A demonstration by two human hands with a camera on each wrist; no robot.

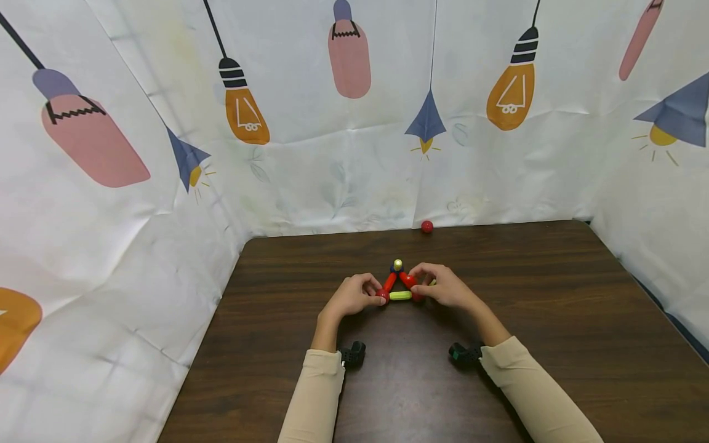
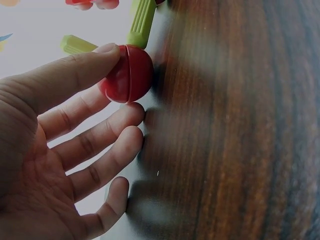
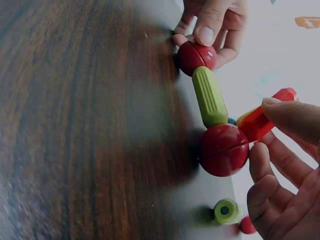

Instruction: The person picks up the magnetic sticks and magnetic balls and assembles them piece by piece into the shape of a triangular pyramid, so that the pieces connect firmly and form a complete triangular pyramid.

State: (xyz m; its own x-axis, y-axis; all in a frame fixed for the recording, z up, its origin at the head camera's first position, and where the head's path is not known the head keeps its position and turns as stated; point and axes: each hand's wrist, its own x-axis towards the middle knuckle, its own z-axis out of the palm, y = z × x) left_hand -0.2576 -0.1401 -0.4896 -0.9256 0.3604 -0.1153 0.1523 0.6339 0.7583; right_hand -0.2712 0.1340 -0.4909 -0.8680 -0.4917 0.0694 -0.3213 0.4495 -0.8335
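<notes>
The left hand [image 1: 350, 297] pinches a red ball [image 2: 127, 74] at the triangle's [image 1: 399, 286] near-left corner. The right hand [image 1: 443, 287] pinches a red rod [image 3: 264, 119] above the opposite ball [image 3: 224, 150]. A green rod [image 3: 209, 96] on the counter [image 1: 554, 320] lies between both hands.

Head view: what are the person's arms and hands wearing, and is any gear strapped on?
Both arms are in long, plain beige sleeves, left sleeve and right sleeve, ending at the wrists. The left hand and right hand are bare: no gloves, rings or watch visible. A small black device sits under each wrist, the left device and the right device, the right one showing a spot of green.
</notes>
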